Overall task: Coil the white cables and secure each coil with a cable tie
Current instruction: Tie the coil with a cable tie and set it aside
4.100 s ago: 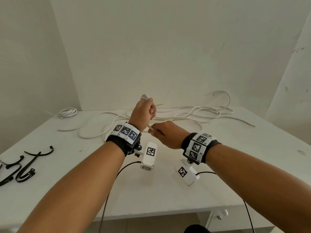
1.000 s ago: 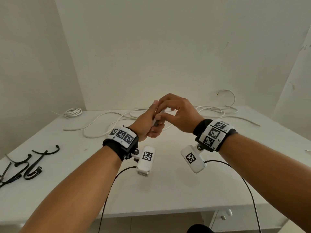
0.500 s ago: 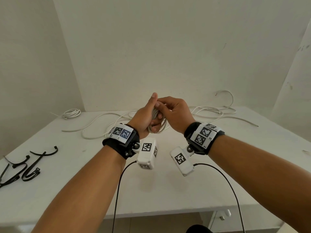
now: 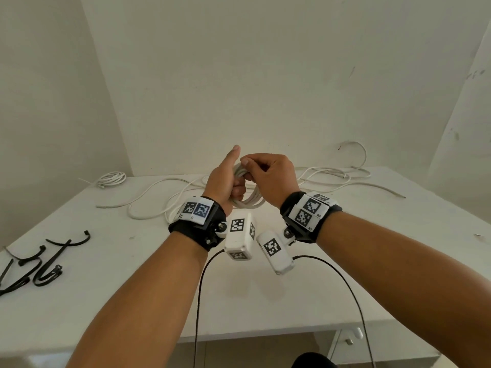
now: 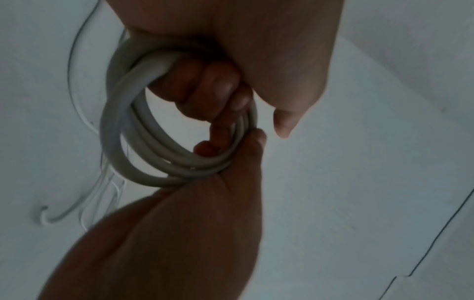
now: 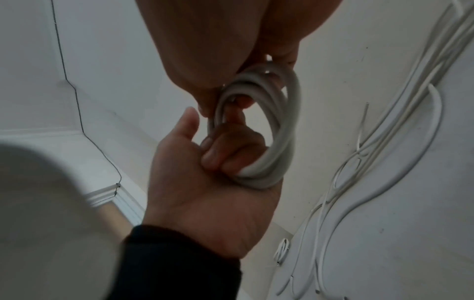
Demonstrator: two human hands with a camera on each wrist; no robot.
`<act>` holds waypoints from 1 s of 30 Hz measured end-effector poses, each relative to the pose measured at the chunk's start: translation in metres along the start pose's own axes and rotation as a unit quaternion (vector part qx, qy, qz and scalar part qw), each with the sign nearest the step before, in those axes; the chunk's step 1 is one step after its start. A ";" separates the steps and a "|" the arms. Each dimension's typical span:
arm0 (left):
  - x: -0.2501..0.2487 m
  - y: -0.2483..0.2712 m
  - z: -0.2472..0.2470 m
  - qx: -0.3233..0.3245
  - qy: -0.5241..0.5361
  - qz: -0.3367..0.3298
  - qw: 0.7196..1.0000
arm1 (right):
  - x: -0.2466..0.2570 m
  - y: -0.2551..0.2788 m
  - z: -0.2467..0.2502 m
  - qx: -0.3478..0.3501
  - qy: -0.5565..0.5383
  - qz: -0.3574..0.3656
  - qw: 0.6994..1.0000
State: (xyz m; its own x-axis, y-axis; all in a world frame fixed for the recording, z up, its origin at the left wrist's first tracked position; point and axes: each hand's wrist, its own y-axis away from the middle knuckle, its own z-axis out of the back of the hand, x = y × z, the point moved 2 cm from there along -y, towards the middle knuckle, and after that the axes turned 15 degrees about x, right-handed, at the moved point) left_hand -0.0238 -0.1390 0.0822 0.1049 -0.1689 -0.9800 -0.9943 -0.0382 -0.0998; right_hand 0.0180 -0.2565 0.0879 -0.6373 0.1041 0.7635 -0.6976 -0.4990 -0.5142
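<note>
Head view shows your left hand (image 4: 225, 181), thumb up, curled through the coil (image 4: 251, 201) above the table (image 4: 265, 301) to keep loops stacked, while your right hand (image 4: 271, 176) pinches its top to steady it.

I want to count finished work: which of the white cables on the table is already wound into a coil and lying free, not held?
The small coil at the table's far left corner. The other cables on the table lie loose and uncoiled.

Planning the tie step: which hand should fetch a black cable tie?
Probably the right hand. It only pinches the coil's top, while the left hand grips the loops, though the cable ties lie on the left.
</note>
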 end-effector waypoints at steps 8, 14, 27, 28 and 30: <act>0.003 0.007 -0.004 0.019 0.091 -0.009 0.996 | 0.003 0.003 -0.005 -0.068 -0.033 -0.022 0.997; 0.001 0.014 0.006 0.006 0.085 -0.005 0.996 | 0.008 0.011 -0.006 -0.013 -0.057 -0.027 0.998; 0.000 0.023 0.012 -0.100 -0.081 0.009 0.992 | 0.008 0.013 -0.023 0.067 -0.121 -0.087 0.987; 0.001 0.023 0.011 -0.101 -0.098 0.009 0.990 | 0.008 0.012 -0.026 0.074 -0.111 -0.095 0.987; 0.001 0.023 0.011 -0.107 -0.118 0.000 0.987 | 0.007 0.010 -0.032 0.086 -0.097 -0.099 0.987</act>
State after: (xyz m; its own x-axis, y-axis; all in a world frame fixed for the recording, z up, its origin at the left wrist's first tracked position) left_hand -0.0467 -0.1297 0.0768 0.0728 0.0649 -0.9952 -0.9646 -0.2489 -0.0868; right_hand -0.0037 -0.2333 0.0752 -0.4069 0.0556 0.9118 -0.7259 -0.6257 -0.2857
